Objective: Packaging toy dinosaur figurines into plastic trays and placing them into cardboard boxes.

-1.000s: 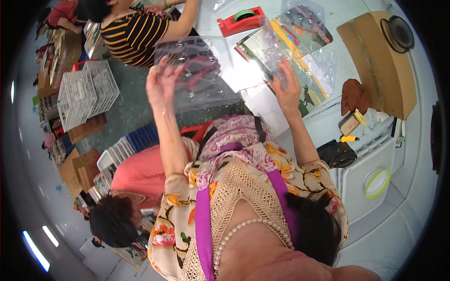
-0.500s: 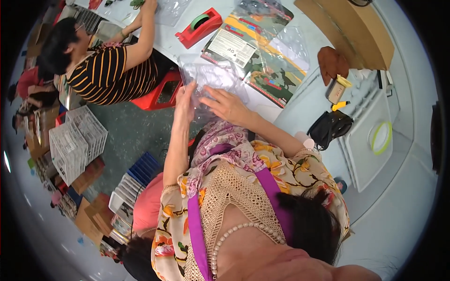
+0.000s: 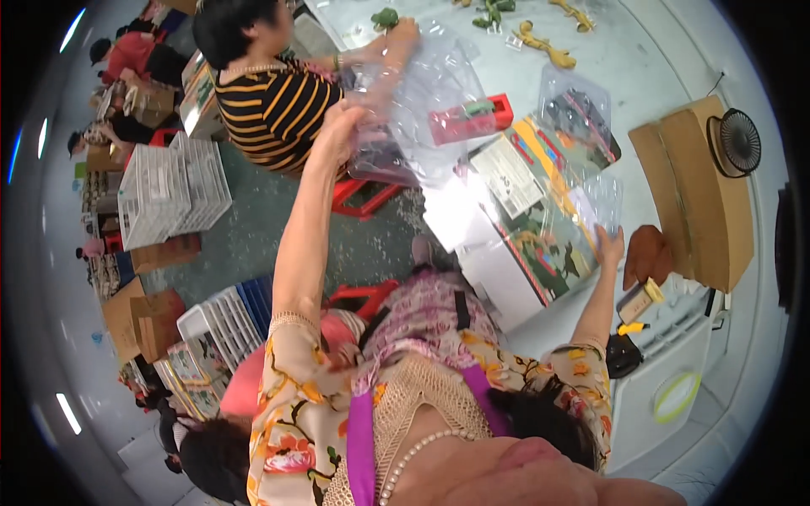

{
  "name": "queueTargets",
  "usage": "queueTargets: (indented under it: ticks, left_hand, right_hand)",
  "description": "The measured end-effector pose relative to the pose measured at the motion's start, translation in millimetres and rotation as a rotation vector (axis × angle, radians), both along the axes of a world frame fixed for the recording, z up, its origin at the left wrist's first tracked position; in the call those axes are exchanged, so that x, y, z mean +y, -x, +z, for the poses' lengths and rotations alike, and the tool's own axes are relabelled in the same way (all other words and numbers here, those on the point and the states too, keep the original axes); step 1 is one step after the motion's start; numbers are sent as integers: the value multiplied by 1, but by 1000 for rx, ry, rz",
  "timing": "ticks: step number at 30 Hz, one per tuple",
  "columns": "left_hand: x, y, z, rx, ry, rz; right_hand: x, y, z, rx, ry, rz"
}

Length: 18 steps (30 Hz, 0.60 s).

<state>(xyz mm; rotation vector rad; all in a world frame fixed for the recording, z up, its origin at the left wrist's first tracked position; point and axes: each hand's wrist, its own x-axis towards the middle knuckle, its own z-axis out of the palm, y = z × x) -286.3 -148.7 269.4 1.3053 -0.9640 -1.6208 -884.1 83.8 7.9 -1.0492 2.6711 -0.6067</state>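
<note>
My left hand [image 3: 341, 128] is stretched out to the far left, its fingers closed on the edge of a large clear plastic blister tray [image 3: 434, 72]. This tray hangs over the table edge and partly covers a red tape dispenser [image 3: 501, 108]. My right hand [image 3: 611, 244] is at the right side of a stack of printed cardboard sheets [image 3: 540, 261] with green and yellow pictures. Its fingers grip the lower edge of a smaller clear plastic piece [image 3: 601, 199] lying over the sheets. Another clear blister [image 3: 576, 105] lies at the stack's far end.
A co-worker in a striped shirt [image 3: 274, 105] sits at the far left, a hand at a green toy [image 3: 386, 18]. Yellow toy figures [image 3: 544, 46] lie farther back. A cardboard piece [image 3: 696, 194], small fan [image 3: 739, 142] and brown cloth [image 3: 647, 255] are at right. White crates [image 3: 169, 190] stand on the floor.
My hands were together over clear plastic at the near edge of the sheets. They have spread apart, the left forward and left with the tray, the right out to the right. The view has shifted.
</note>
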Motion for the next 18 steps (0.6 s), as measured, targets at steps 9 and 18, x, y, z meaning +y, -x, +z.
queueTargets:
  ticks: [9,18]
  left_hand:
    - [101,-77,-7,-98,-87,-215]
    - [231,-268,-45,-435,-262,151]
  right_hand:
    - [25,41,36,-703,303,-75]
    - [-3,-43,162,-1019,542,159]
